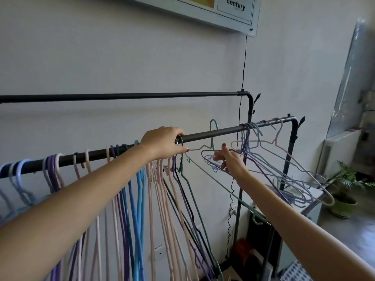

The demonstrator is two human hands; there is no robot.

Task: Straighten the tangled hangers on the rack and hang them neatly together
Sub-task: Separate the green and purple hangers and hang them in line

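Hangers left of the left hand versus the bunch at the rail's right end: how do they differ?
The left-side hangers hang straight down, packed in colour groups; the right-end bunch splays out sideways, frames crossing in a tangle. The left group mixes pink, blue and purple; the right bunch is mostly pale lilac and grey-blue. The right hand grips the right bunch; the left hand holds a green hook at the rail. Both groups hang on that rail.

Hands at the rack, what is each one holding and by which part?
The left hand grips the front rail beside a green hanger's hook. The right hand holds the tangled purple hangers at their near ends.
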